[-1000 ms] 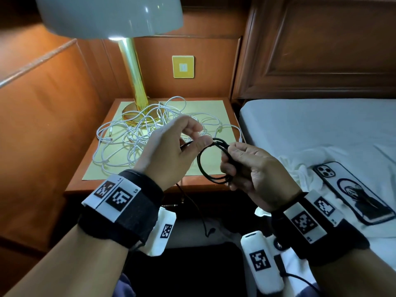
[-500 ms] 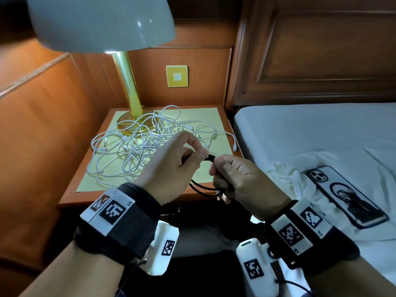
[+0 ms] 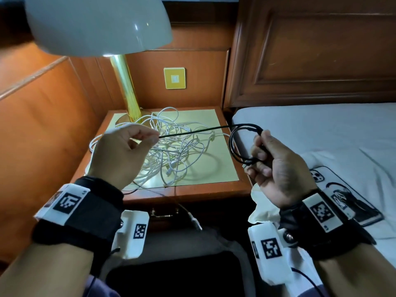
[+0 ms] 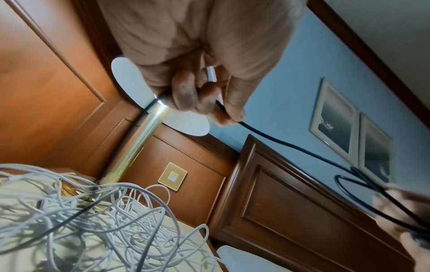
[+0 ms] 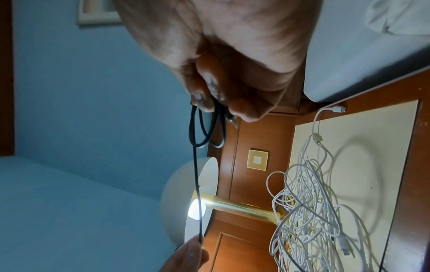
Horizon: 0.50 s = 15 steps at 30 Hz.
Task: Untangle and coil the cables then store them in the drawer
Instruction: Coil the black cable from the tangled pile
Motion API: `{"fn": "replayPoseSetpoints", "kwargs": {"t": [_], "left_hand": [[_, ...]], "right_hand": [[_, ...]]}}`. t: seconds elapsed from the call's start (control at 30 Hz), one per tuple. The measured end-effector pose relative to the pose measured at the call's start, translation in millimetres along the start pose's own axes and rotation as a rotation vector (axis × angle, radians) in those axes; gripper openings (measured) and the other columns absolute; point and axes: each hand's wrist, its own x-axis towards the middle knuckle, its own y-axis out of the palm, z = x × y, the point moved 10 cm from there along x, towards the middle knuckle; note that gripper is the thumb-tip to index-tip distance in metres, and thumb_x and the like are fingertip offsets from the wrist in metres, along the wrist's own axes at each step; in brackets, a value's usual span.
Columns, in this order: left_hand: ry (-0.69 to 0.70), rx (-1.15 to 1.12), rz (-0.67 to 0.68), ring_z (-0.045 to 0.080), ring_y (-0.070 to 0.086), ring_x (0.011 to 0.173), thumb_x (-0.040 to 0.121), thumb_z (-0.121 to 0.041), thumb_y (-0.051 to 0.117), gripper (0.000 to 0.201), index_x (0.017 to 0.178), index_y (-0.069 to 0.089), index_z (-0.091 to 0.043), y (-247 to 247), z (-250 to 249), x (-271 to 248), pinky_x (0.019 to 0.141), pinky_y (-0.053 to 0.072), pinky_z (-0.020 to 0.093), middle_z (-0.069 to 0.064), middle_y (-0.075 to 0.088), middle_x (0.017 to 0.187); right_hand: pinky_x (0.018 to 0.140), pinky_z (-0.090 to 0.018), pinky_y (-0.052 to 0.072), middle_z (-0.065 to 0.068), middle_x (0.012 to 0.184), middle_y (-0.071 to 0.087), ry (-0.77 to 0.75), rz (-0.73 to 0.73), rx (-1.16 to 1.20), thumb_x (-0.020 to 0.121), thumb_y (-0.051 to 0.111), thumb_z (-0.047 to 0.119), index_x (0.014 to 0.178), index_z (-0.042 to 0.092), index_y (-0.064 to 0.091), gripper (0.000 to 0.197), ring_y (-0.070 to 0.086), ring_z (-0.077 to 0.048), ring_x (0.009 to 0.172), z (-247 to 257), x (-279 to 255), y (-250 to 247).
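A black cable (image 3: 192,131) stretches taut between my two hands above the nightstand. My left hand (image 3: 137,144) pinches its free run between thumb and fingers (image 4: 186,97). My right hand (image 3: 263,159) grips the small coil of the black cable (image 3: 237,144), a couple of loops (image 5: 207,128) hanging from its fingers. A tangle of white cables (image 3: 171,155) lies on the yellow mat (image 3: 216,168) of the nightstand, below the black strand. The drawer with a brass handle (image 3: 164,212) sits under the nightstand top, closed.
A lamp with a white shade (image 3: 96,24) and brass stem (image 3: 125,88) stands at the nightstand's back left. The bed (image 3: 321,136) is on the right, with a phone (image 3: 342,196) and white cloth on it. One white cable end (image 3: 195,221) hangs over the drawer front.
My hands were close together winding a loop; they have pulled apart, the left moving left and the right moving right, drawing a length of black cable straight between them.
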Motion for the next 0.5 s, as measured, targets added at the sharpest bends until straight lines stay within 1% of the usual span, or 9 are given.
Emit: {"fn": "replayPoseSetpoints", "kwargs": {"t": [0.03,0.1,0.17,0.23,0.27,0.33,0.43,0.5], "left_hand": [[0.019,0.033,-0.015,0.01,0.056,0.057,0.088,-0.024,0.075,0.01,0.084,0.076,-0.033,-1.7,-2.6,-1.6,0.057,0.045,0.014,-0.012,0.074,0.083],[0.102,0.125,-0.018,0.003,0.058,0.061,0.087,-0.022,0.076,0.007,0.085,0.077,-0.029,2.0,-17.0,-6.9,0.06,0.04,0.003,-0.012,0.073,0.083],[0.206,0.212,0.005,-0.004,0.058,0.064,0.085,-0.018,0.077,0.005,0.086,0.079,-0.023,12.9,-34.1,-14.3,0.067,0.038,-0.001,-0.008,0.072,0.082],[0.259,0.219,0.04,-0.012,0.056,0.066,0.083,-0.013,0.079,0.006,0.084,0.079,-0.019,24.2,-44.6,-20.4,0.069,0.035,-0.003,-0.007,0.07,0.08],[0.271,0.209,0.063,-0.013,0.055,0.067,0.082,-0.011,0.079,0.007,0.083,0.079,-0.018,29.2,-48.0,-22.8,0.07,0.035,-0.003,-0.008,0.069,0.079],[0.297,0.2,0.121,-0.01,0.056,0.066,0.082,-0.01,0.08,0.009,0.083,0.079,-0.019,38.8,-53.8,-26.9,0.071,0.037,-0.001,-0.01,0.068,0.078],[0.315,0.216,0.206,0.0,0.06,0.072,0.084,-0.012,0.078,0.008,0.082,0.078,-0.02,50.4,-58.8,-31.5,0.074,0.04,0.001,-0.012,0.069,0.079],[0.311,0.239,0.256,-0.002,0.059,0.073,0.085,-0.013,0.077,0.009,0.081,0.078,-0.021,57.9,-59.2,-33.8,0.073,0.039,0.001,-0.012,0.069,0.079]], "right_hand": [[0.055,-0.027,0.034,0.007,0.059,0.04,-0.003,0.002,0.005,0.102,0.047,0.039,0.078,0.022,0.055,0.031,0.021,-0.007,0.037,0.3,0.2,-0.6],[0.057,-0.028,0.033,0.006,0.061,0.041,-0.015,0.026,0.009,0.102,0.047,0.038,0.079,0.021,0.055,0.03,0.022,-0.008,0.04,0.1,-0.1,2.4],[0.058,-0.03,0.031,0.004,0.063,0.045,-0.042,0.052,-0.014,0.103,0.047,0.035,0.08,0.019,0.055,0.029,0.025,-0.009,0.041,-0.8,0.4,6.5],[0.058,-0.031,0.031,0.002,0.065,0.049,-0.095,0.068,-0.063,0.102,0.048,0.033,0.08,0.017,0.057,0.028,0.029,-0.009,0.042,0.7,0.3,9.8],[0.058,-0.032,0.03,0.0,0.066,0.051,-0.131,0.072,-0.092,0.102,0.049,0.032,0.081,0.016,0.059,0.028,0.031,-0.01,0.042,2.4,-0.1,10.7],[0.058,-0.032,0.03,-0.003,0.069,0.054,-0.208,0.079,-0.175,0.102,0.05,0.029,0.08,0.014,0.061,0.029,0.035,-0.011,0.045,6.7,-2.2,12.7],[0.056,-0.03,0.033,-0.008,0.072,0.058,-0.323,0.1,-0.294,0.103,0.05,0.029,0.082,0.013,0.064,0.03,0.039,-0.017,0.049,12.9,-6.4,17.5],[0.054,-0.026,0.035,-0.008,0.073,0.061,-0.382,0.104,-0.346,0.101,0.05,0.03,0.082,0.012,0.065,0.03,0.041,-0.02,0.051,16.7,-9.0,19.9]]}}
